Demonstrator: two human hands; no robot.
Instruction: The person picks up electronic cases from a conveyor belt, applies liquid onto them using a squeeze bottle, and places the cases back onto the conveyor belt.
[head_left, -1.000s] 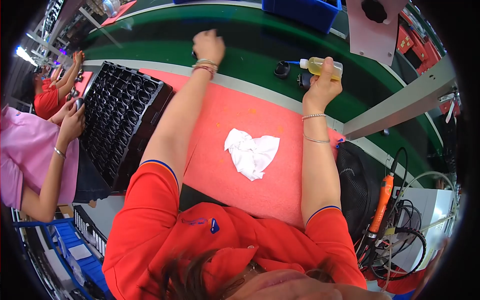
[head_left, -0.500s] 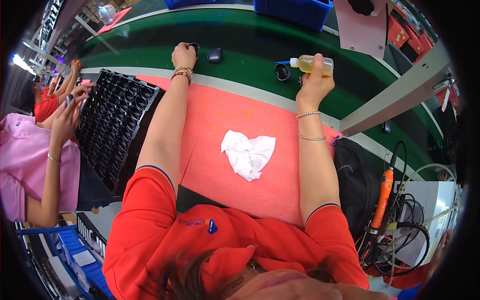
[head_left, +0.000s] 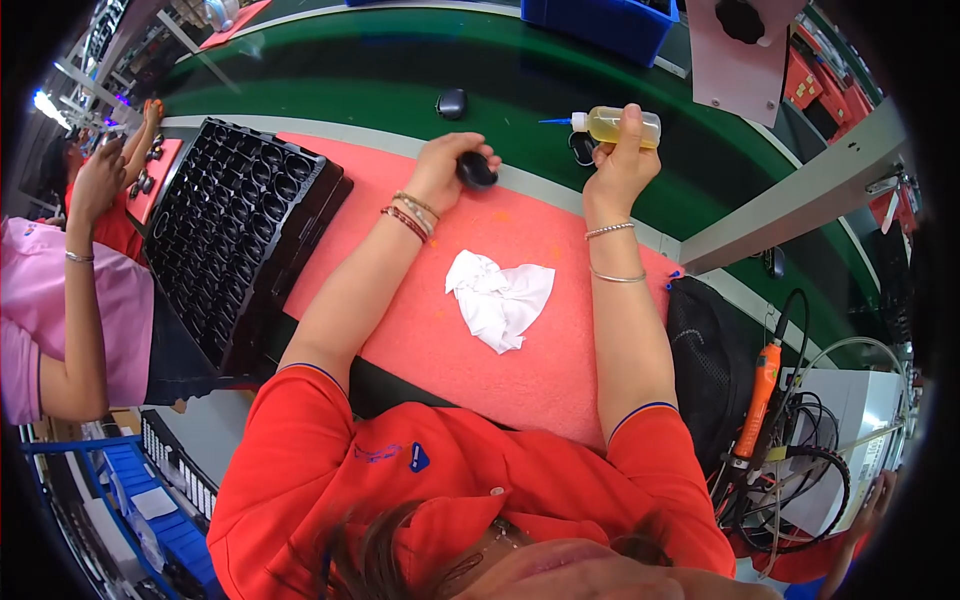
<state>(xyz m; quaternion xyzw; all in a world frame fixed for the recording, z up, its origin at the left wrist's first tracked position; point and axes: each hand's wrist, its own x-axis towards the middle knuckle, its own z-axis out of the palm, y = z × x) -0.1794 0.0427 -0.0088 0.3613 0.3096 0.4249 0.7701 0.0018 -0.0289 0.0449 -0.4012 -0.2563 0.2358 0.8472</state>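
Note:
My left hand point(head_left: 450, 168) holds a dark rounded part point(head_left: 476, 171) just above the near edge of the green belt and the pink mat point(head_left: 540, 375). Farther right, my right hand point(head_left: 625, 165) grips a clear bottle of yellowish liquid point(head_left: 608, 126), its blue needle tip point(head_left: 555, 121) pointing left. Beneath the bottle, a black part point(head_left: 581, 148) is partly hidden by it and my fingers. Another dark part point(head_left: 452, 103) lies on the belt point(head_left: 350, 85). A crumpled white cloth point(head_left: 500, 300) rests on the mat.
A black tray with round pockets point(head_left: 235, 200) stands at the left beside a co-worker in pink point(head_left: 80, 320). A blue bin point(head_left: 600, 28) is beyond the belt. At right are a metal post point(head_left: 800, 200), a black mesh bag point(head_left: 705, 370) and an orange electric screwdriver point(head_left: 760, 400).
My left hand has come back from the belt toward the mat with a dark part in it. The bottle in my right hand has shifted only slightly. The co-worker's hand has moved up and left.

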